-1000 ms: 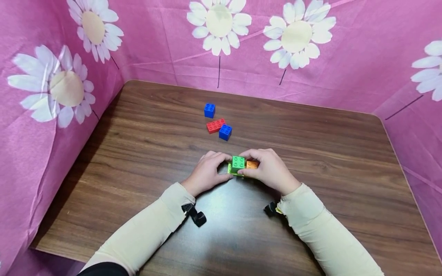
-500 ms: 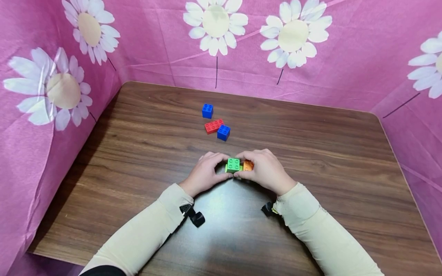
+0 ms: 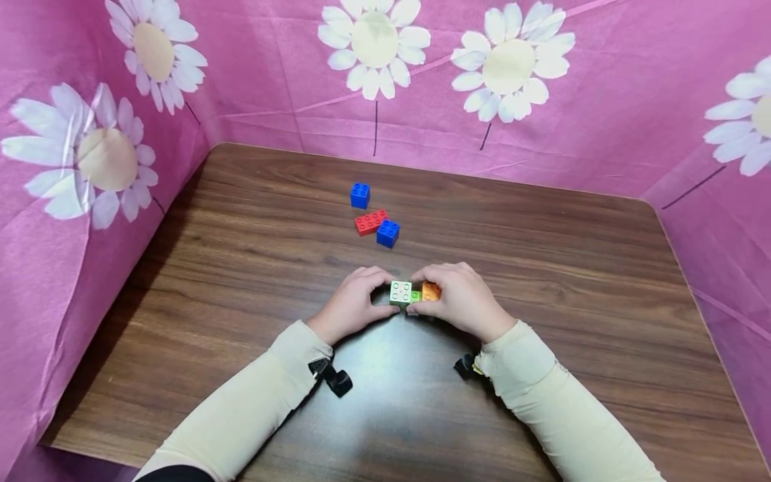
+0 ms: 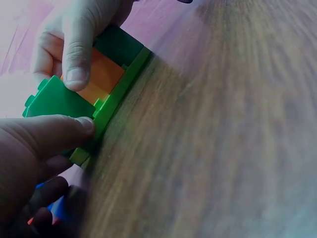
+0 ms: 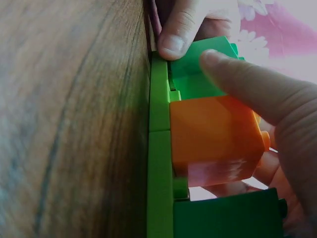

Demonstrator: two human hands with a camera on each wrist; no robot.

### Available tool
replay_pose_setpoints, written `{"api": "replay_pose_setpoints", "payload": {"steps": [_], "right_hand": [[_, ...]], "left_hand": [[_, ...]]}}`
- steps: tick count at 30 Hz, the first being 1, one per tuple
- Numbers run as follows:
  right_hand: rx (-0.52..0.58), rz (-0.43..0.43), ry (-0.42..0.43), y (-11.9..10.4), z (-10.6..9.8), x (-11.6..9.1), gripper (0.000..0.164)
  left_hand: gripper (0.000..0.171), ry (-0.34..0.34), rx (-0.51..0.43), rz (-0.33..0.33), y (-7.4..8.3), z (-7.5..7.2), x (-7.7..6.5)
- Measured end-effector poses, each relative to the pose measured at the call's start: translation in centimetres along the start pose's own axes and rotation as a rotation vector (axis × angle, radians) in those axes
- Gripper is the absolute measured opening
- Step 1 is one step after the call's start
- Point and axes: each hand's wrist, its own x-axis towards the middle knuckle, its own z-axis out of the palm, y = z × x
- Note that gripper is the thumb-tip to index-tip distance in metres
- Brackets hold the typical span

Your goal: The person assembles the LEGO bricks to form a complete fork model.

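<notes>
A green square brick [image 3: 400,292], its top whitened by glare in the head view, is at the left end of a light green flat base [image 5: 159,111]. The base shows a seam. My left hand [image 3: 351,305] grips the green brick's left side, thumb low by the base. My right hand [image 3: 468,301] reaches over the orange brick [image 5: 216,141] and pinches the green brick, thumb against its near face. A narrow dark gap shows under part of the green brick in the right wrist view. Past the orange brick, a dark green brick [image 5: 225,216] sits on the base, hidden in the head view.
Farther back on the wooden table [image 3: 542,268] lie a blue brick [image 3: 360,195], a red brick [image 3: 369,223] and another blue brick [image 3: 388,233] beside the red one. Pink flowered cloth [image 3: 271,80] walls the table's back and sides.
The green brick has moved left along the base to its end, and light green now shows between it and the orange brick. My right hand has shifted slightly left.
</notes>
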Motion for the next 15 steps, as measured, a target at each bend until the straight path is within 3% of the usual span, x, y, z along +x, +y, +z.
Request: {"api": "replay_pose_setpoints", "payload": {"steps": [9, 15], "right_hand": [[0.041, 0.035, 0.005, 1.2, -0.9, -1.0, 0.048], [0.225, 0.212, -0.022, 2.9, -0.8, -2.7, 0.044]], "left_hand": [[0.042, -0.039, 0.083, -0.015, 0.3, -0.5, 0.5], [0.043, -0.088, 0.150, -0.065, 0.6, -0.6, 0.7]]}}
